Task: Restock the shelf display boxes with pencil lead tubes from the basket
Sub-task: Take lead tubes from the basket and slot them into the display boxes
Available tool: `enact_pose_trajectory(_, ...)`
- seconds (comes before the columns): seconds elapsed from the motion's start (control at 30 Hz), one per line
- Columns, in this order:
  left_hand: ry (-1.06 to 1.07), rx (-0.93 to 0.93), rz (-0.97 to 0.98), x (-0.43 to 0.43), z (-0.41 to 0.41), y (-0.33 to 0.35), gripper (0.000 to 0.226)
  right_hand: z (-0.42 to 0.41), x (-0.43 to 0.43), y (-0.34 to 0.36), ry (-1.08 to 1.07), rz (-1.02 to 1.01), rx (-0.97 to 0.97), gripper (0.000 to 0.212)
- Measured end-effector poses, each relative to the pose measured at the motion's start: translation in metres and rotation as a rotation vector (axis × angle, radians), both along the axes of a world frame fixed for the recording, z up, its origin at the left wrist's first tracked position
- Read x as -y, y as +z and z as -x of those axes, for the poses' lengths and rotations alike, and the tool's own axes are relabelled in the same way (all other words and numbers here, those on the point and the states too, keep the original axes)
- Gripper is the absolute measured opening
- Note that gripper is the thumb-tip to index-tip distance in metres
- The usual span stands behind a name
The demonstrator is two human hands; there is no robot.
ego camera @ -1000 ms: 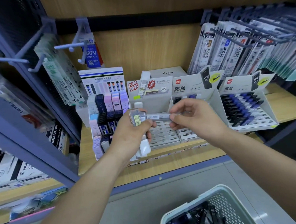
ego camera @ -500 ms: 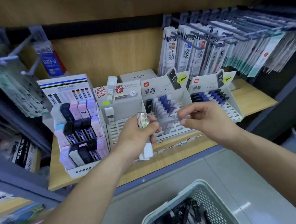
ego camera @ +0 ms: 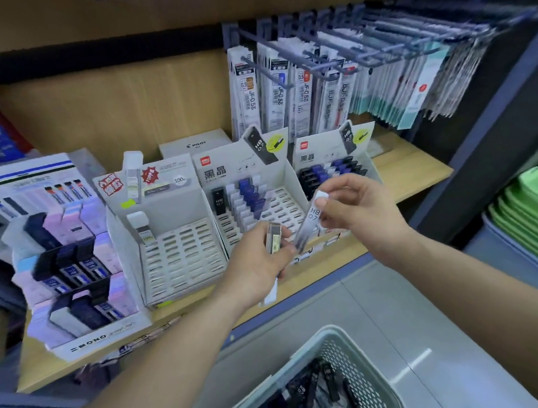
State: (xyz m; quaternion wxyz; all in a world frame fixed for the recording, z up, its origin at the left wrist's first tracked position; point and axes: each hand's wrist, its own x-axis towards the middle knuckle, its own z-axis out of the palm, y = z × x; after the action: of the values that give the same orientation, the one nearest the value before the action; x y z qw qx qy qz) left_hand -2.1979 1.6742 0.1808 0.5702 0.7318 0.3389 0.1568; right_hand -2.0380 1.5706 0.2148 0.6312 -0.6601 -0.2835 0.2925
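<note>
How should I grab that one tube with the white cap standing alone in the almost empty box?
Pinch the tube by its white cap, probably coming from above and the front. Its bottom sits in a slot of the display box, and the box's side wall stands close on its left, so only the top and front are free.

The pale wooden shelf board (ego camera: 415,165) shows matt grain. The white slotted display box (ego camera: 174,208) looks like matt cardboard. The clear tube with white cap (ego camera: 312,218) is glossy plastic, the grey-green perforated basket (ego camera: 347,355) smooth plastic. The grey floor tiles (ego camera: 408,337) shine.
</note>
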Motion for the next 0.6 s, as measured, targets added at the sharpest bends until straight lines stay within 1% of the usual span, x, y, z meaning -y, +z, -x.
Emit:
enact_pose_trajectory(0.07,-0.001,-0.019,-0.021,-0.001,-0.009,-0.003,0.015,-0.020,0.008,-0.003,-0.035,0.063,0.149,0.013)
enact_pose_trajectory(0.17,-0.018,-0.008,0.011,-0.001,-0.019,-0.003,0.014,-0.058,0.022,-0.011,-0.094,0.239,0.468,0.015)
enact_pose_trajectory(0.2,-0.023,-0.009,0.021,-0.001,-0.022,-0.004,0.013,-0.069,0.026,-0.014,-0.117,0.283,0.523,0.014)
enact_pose_trajectory(0.33,-0.043,-0.006,0.100,0.003,-0.034,-0.006,0.015,-0.106,0.030,-0.022,-0.190,0.325,0.590,0.012)
enact_pose_trajectory(0.5,-0.057,-0.003,0.124,0.004,-0.042,-0.010,0.014,-0.125,0.023,-0.024,-0.176,0.320,0.652,0.012)
enact_pose_trajectory(0.6,-0.048,-0.007,0.128,0.001,-0.043,-0.012,0.015,-0.128,0.022,-0.019,-0.172,0.277,0.642,0.016)
